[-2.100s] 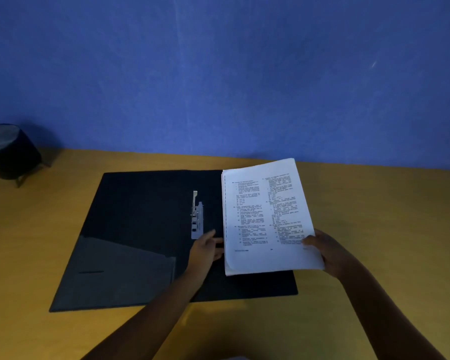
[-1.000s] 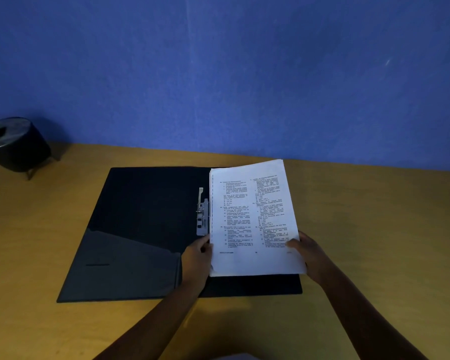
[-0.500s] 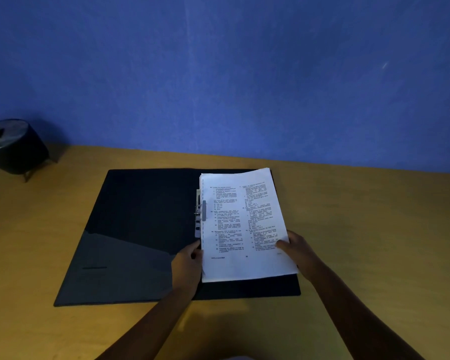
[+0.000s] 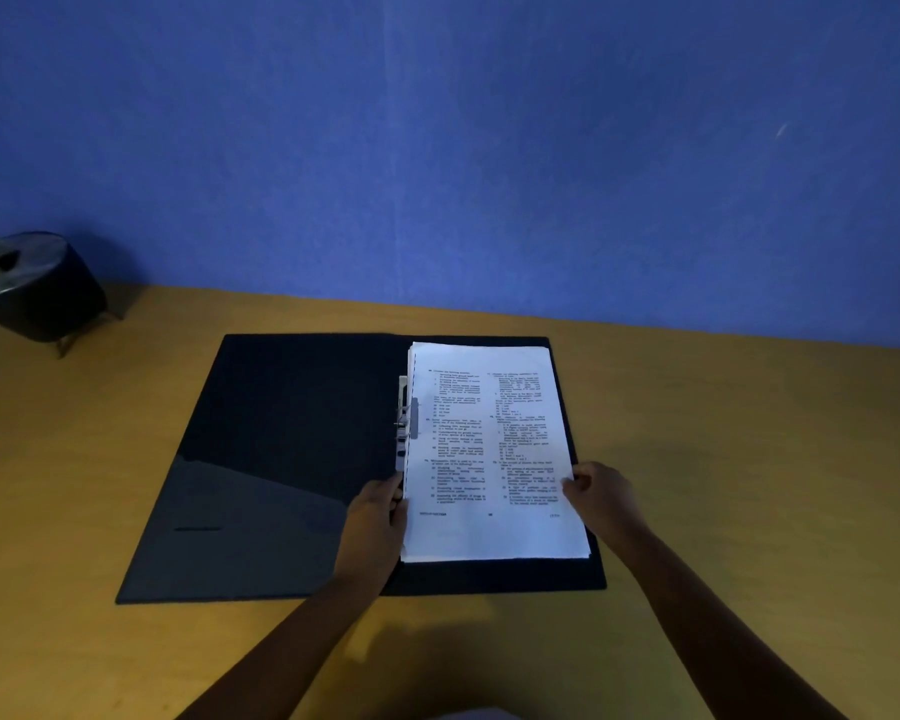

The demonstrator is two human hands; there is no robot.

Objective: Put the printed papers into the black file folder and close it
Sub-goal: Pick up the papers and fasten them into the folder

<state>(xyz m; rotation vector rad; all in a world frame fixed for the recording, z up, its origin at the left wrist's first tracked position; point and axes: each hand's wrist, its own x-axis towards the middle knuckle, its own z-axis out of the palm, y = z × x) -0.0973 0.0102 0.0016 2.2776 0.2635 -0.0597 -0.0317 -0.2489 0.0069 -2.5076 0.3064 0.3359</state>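
The black file folder (image 4: 292, 433) lies open and flat on the yellow table. A stack of white printed papers (image 4: 489, 454) rests on its right half, with its left edge against the metal clip (image 4: 402, 423) at the spine. My left hand (image 4: 378, 517) grips the lower left edge of the papers. At the right edge of the stack, near its lower part, my right hand (image 4: 596, 493) pinches the sheets. The folder's left half carries a slanted inner pocket (image 4: 230, 527).
A dark round pot (image 4: 37, 288) with a green leaf stands at the table's far left, near the blue wall (image 4: 489, 148). Bare yellow tabletop (image 4: 749, 459) stretches to the right of the folder and in front of it.
The papers have moved left and down, from tilted above the right half to lying flat against the clip. My left hand went from the spine to the papers' left edge.
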